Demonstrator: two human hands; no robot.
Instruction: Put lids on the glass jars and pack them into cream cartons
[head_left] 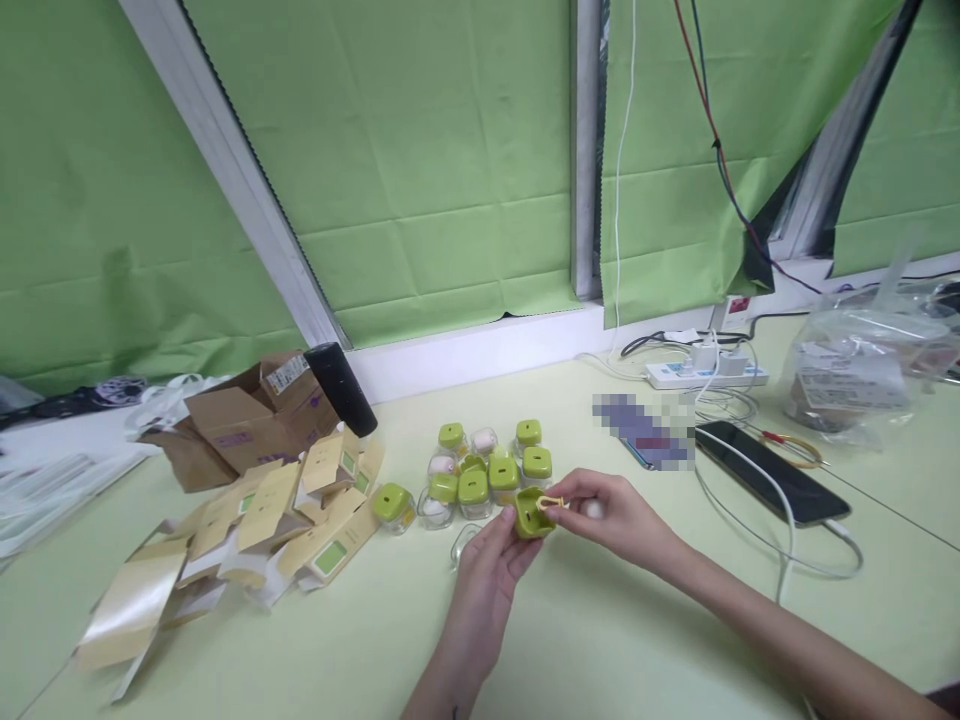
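Note:
My left hand [486, 580] holds a small green lid [530, 516] upside down above the pale table [615, 640]. My right hand [604, 515] pinches a thin yellow strip [551, 503] at the lid's open side. Something white shows between the right hand's fingers; I cannot tell what it is. Just behind the hands stands a cluster of several small clear jars with green lids [487, 470], some showing white contents. One more jar [392, 506] stands apart to the left. A clear lidless piece [463, 545] lies by my left hand.
A heap of flattened tan cartons [262, 520] and an open brown box [255, 415] lie at the left, with a black cylinder [341, 388] behind. A phone [772, 472] on a white cable, a power strip [705, 375] and a plastic bag [862, 375] sit at the right.

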